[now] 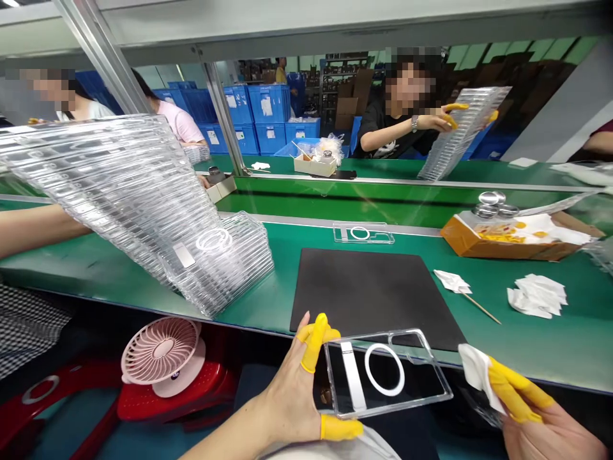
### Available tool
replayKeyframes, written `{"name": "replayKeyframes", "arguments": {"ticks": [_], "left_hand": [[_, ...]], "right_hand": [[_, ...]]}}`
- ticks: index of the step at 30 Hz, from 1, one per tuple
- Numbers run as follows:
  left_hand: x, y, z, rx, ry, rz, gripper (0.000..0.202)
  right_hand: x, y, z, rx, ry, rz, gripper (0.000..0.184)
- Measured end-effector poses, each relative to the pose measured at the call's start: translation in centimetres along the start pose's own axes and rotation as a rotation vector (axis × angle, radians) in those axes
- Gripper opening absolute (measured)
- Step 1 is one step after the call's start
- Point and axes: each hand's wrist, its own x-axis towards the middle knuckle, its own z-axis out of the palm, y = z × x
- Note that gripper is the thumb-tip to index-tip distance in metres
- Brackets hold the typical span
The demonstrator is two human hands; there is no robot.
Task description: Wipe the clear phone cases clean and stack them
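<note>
My left hand (297, 390), with yellow finger cots on its fingers, grips a clear phone case (424, 380) by its left end. The case bears a white ring and a white strip, and is held up just before the bench edge. To its right, my right hand (541, 409), also in yellow finger cots, pinches a folded white wipe (476, 367), apart from the case. Beyond both hands a black mat (364, 287) lies on the green bench. Another clear case (342, 233) with a white ring rests flat behind the mat.
Tall leaning stacks of clear cases (119, 185) stand at left. On the right are a cardboard box (507, 246) with finger cots, a wooden stick (481, 308) and crumpled wipes (536, 297). A pink fan (163, 351) sits on a red stool. Across the bench a person holds a stack.
</note>
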Motion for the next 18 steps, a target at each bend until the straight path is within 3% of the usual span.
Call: {"name": "replayKeyframes", "arguments": {"ticks": [2,5,8,10,14,18], "left_hand": [[0.8,-0.4,-0.2,0.020,0.026,-0.012,0.138],[2.7,-1.6,-0.6,0.104,0.066,-0.063,0.118],[4.4,-3.2,-0.7,0.302,-0.014,-0.060,0.101],[4.7,-4.3,-0.5,0.462,-0.057,0.002,0.094],[3.5,-6.2,0.1,0.654,-0.011,0.018,0.100],[2.6,-7.5,0.6,0.729,-0.003,-0.026,0.114]], "right_hand": [[1.1,-1.8,0.5,-0.027,-0.004,-0.041,0.043],[4.9,-5.6,1.6,-0.239,-0.022,-0.260,0.041],[11.0,-10.0,3.2,-0.535,0.078,-0.545,0.046],[15.7,-12.3,4.4,-0.622,0.139,-0.612,0.044],[23.7,-14.7,7.7,-0.766,0.180,-0.664,0.033],[28.0,-14.9,11.0,-0.899,0.157,-0.697,0.033]]}}
